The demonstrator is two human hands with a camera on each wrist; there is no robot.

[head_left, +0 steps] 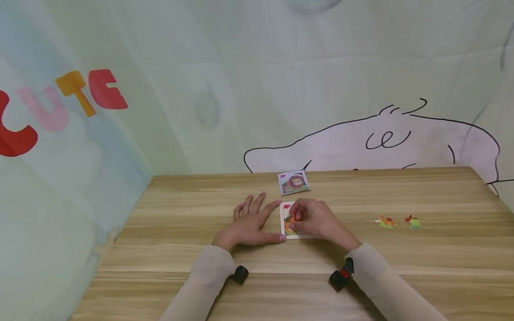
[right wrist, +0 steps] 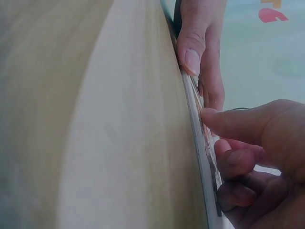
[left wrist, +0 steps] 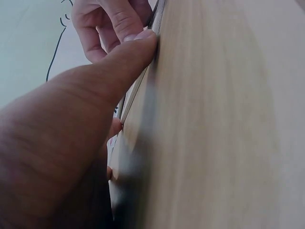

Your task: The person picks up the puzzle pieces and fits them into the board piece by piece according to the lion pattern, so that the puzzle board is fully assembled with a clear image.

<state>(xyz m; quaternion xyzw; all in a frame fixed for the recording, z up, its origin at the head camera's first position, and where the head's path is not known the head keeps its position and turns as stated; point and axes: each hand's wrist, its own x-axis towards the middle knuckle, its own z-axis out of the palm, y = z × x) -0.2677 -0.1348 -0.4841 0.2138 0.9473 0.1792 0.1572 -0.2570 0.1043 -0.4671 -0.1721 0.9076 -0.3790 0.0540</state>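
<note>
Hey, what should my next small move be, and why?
Probably press down gently with your right hand: its fingertips are down at the puzzle board, and your left hand rests against the board's left edge, seemingly bracing it.

The left hand [left wrist: 66, 119] reaches rightward with its thumb straight, the tip at the edge of a thin, pale board [left wrist: 133, 95] seen nearly edge-on. Two of its other fingertips show past the board's far side, low by the table [left wrist: 214, 114]. To the right, the right hand [left wrist: 109, 21] bends its fingers close by that thumb; whether they grip anything is hidden. A blurred shadow [left wrist: 136, 167] darkens the wood on the left, and a pale backdrop [left wrist: 26, 33] with black lines stands on the far side.
</note>
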